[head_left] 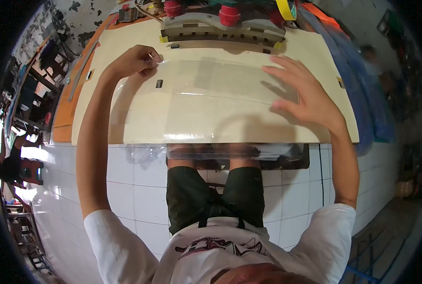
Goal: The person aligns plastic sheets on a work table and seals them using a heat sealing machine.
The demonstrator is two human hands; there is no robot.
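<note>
One clear plastic sheet [211,111] lies spread across the middle of the cream surface [315,49]. Left hand [137,62]: fingers pinching the sheet's far edge. Right hand [304,92]: fingers spread loosely at its right side, contact indeterminable. Beyond the sheet stands a red-knobbed machine [220,32].

Clear plastic film [211,78], thin and glossy, lies over the smooth cream sheet [326,116], whose low sheen suggests card or laminate, and crinkled film [147,156] shows past the sheet's near edge. Beyond its far edge are a dull bar [220,35], apparently metal, and red knobs [230,16] that look like plastic; slick, wrinkled blue plastic [369,99] lies to its right, a matt orange wood-like board [64,116] to its left. Nearer than the sheet, the floor tiles [121,201] gleam smoothly and the white shirt [118,246] and dark shorts [187,189] are matt cloth.
</note>
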